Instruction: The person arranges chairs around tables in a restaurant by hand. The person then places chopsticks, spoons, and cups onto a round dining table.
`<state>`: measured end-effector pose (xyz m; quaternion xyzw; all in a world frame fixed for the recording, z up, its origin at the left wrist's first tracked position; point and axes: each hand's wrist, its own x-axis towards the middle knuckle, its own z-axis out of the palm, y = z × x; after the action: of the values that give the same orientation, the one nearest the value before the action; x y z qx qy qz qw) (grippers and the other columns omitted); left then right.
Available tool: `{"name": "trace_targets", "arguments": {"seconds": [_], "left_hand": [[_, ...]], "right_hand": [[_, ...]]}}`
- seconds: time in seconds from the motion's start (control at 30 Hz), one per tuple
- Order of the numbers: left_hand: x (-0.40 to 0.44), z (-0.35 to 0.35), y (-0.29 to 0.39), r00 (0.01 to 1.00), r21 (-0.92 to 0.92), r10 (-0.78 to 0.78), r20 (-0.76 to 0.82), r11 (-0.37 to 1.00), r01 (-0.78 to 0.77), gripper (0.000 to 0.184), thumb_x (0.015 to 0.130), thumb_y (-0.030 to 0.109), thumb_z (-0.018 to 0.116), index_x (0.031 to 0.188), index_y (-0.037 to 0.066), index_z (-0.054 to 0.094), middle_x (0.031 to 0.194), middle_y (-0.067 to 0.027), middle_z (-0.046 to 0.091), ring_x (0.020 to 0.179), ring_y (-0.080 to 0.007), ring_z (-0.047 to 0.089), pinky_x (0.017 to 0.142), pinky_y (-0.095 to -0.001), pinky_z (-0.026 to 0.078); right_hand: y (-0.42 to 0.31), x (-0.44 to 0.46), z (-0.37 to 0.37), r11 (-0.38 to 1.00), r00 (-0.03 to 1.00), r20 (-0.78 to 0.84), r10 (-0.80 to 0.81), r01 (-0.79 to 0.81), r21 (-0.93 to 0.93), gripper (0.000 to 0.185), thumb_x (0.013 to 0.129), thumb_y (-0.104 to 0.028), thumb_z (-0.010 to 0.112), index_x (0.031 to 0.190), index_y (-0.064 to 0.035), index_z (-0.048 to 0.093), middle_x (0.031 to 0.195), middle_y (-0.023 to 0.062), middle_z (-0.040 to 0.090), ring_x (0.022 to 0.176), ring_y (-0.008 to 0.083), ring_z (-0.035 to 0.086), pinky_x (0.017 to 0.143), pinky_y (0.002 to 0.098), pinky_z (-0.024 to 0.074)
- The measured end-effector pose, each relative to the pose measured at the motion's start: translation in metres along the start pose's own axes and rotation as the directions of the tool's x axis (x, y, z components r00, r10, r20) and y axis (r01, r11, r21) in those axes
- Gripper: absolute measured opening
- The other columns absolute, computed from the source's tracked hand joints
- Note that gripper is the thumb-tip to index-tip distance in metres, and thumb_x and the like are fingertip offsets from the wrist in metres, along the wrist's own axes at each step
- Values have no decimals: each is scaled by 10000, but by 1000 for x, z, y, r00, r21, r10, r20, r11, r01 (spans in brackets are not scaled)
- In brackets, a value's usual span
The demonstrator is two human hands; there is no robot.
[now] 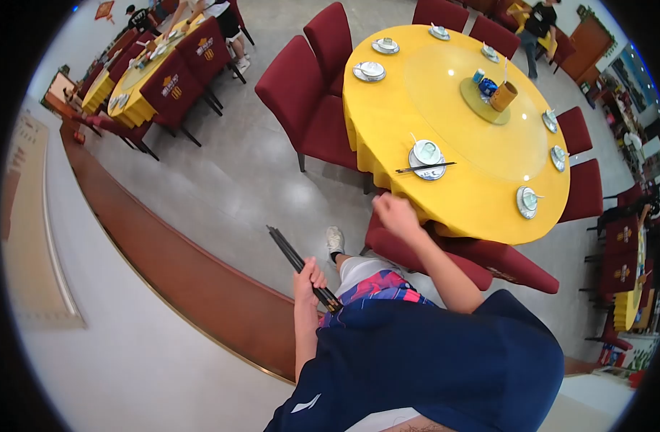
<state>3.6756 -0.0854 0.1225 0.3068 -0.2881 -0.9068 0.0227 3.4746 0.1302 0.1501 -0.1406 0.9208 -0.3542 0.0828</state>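
Observation:
My left hand [310, 279] is closed around a bundle of black chopsticks [287, 248], which slants up and away over the floor. My right hand [396, 214] is curled closed just off the near edge of the yellow-covered round table [388, 129], and no object sticks out of it. Closest to that hand is a place setting with a plate [436, 173], a wrapped-looking bowl [426, 152] and a pair of dark chopsticks [409, 170] lying across the plate's near side.
Red chairs [294, 93] surround the table, one [388, 241] directly before me. On the turntable [445, 86] stand a brown holder [503, 96] and a blue item [488, 87]. Several place settings ring the edge. Another table [132, 104] and people [541, 20] appear farther off; a wall [128, 324] runs left.

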Motion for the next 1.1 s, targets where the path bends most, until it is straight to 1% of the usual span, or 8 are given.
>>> {"name": "trace_targets", "arguments": {"seconds": [0.13,0.27,0.63,0.7,0.73,0.83,0.9,1.1], "left_hand": [[52,16,46,998,271,26,-54,963,-11,222,924,149,614,784,133,443,533,18,379,413,-112,404,401,-277,363],[93,32,104,999,322,-27,-46,946,40,271,936,182,604,741,125,426,512,16,378,396,-112,402,389,-275,362],[193,37,196,994,303,-110,-5,947,106,335,956,197,566,669,135,404,481,22,354,376,-108,379,381,-276,342],[213,38,212,990,292,-143,16,947,132,334,951,195,577,669,137,408,487,22,358,381,-108,379,385,-273,338],[223,39,220,985,303,-173,10,939,162,339,944,198,587,664,141,405,489,23,358,387,-108,382,389,-273,338],[254,23,242,972,268,-235,26,938,220,343,924,211,618,665,150,401,501,26,360,406,-107,392,402,-278,339],[275,15,261,944,243,-327,45,920,307,329,916,223,629,681,151,411,514,26,361,415,-110,393,409,-280,337],[318,5,344,925,306,-337,177,912,273,291,897,169,657,716,138,431,555,12,405,438,-105,408,419,-277,350]], "right_hand": [[146,126,52,943,892,-312,328,-328,53,461,908,-442,505,931,5,617,848,238,665,853,447,630,767,520,495],[211,176,99,490,592,20,806,-685,540,521,864,-521,578,942,-6,575,605,162,559,413,221,510,358,377,359],[204,218,111,223,192,-120,974,-721,656,454,885,-336,624,1056,83,592,739,191,662,538,279,658,490,376,533],[260,216,126,607,653,33,756,-683,-406,322,887,-268,610,1005,31,624,729,190,663,550,285,664,485,359,529],[309,211,158,609,655,26,755,-687,-397,322,887,-268,610,1005,31,624,729,190,663,550,285,664,485,359,529],[340,208,195,586,587,-253,769,-806,-86,308,950,-286,505,821,-26,607,622,90,581,444,242,570,372,385,438],[228,191,175,-23,134,69,989,-322,946,297,975,-307,437,762,-115,511,542,4,453,370,186,441,319,328,344],[-34,167,180,106,404,-12,915,-211,972,388,992,-432,407,718,-158,399,514,-14,358,362,112,326,323,278,235]]}}
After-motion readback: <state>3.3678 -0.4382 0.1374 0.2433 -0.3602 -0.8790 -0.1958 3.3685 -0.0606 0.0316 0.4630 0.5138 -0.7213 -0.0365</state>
